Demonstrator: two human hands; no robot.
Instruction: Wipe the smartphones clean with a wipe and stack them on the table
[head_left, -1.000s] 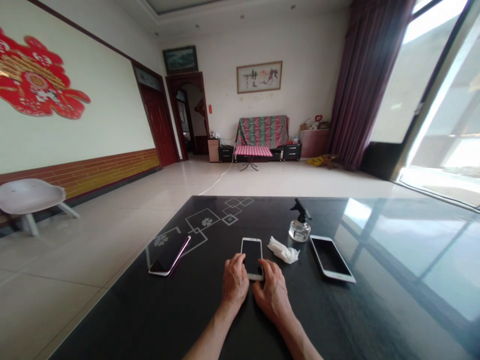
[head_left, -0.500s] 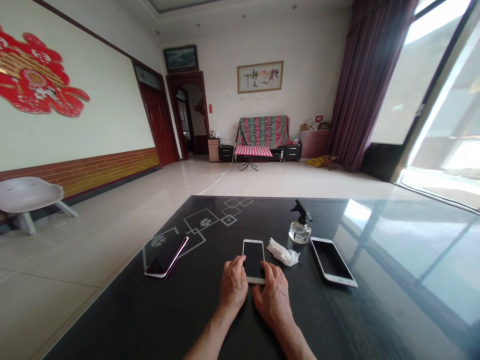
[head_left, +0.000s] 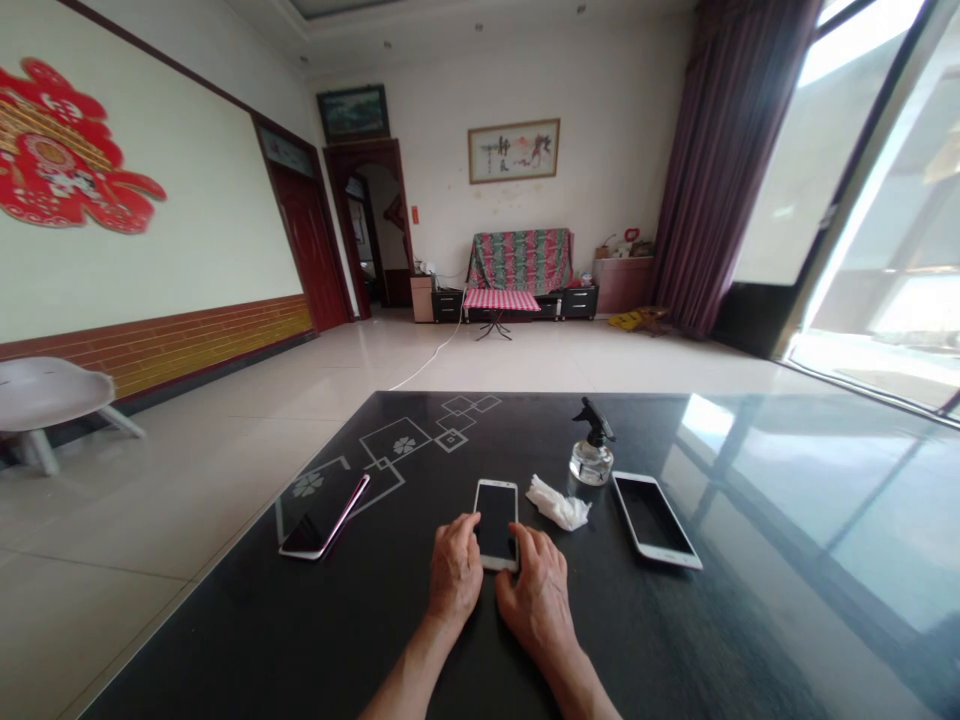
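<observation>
The small phone (head_left: pixel 496 522) was at the centre of the clock, low in the middle of the view over the black table (head_left: pixel 420 660), its dark screen facing up. Its long axis ran almost straight from 12 to 6, one short edge pointing away from the person and the other back between the wrists. The left hand (head_left: pixel 456 568), at 8 o'clock, was closed on one long edge, and the right hand (head_left: pixel 538 580), at 4, was closed on the other. The fingers under the phone were hidden, so whether its back touched the table could not be told. The crumpled tissue (head_left: pixel 559 503) lay near the right hand at 2 o'clock, with the spray bottle (head_left: pixel 591 462) upright beyond it. A larger white phone (head_left: pixel 656 520) lay at 3, its long axis slanting from 11 to 5. At 9, well apart, lay the pink-edged phone (head_left: pixel 326 520), aimed toward 1 (its dark screen nearly melted into the tabletop). The bottom edge cut off both forearms, the left edge cut the chair (head_left: pixel 56 392), and glare washed out much of what showed through the window (head_left: pixel 892 250).
</observation>
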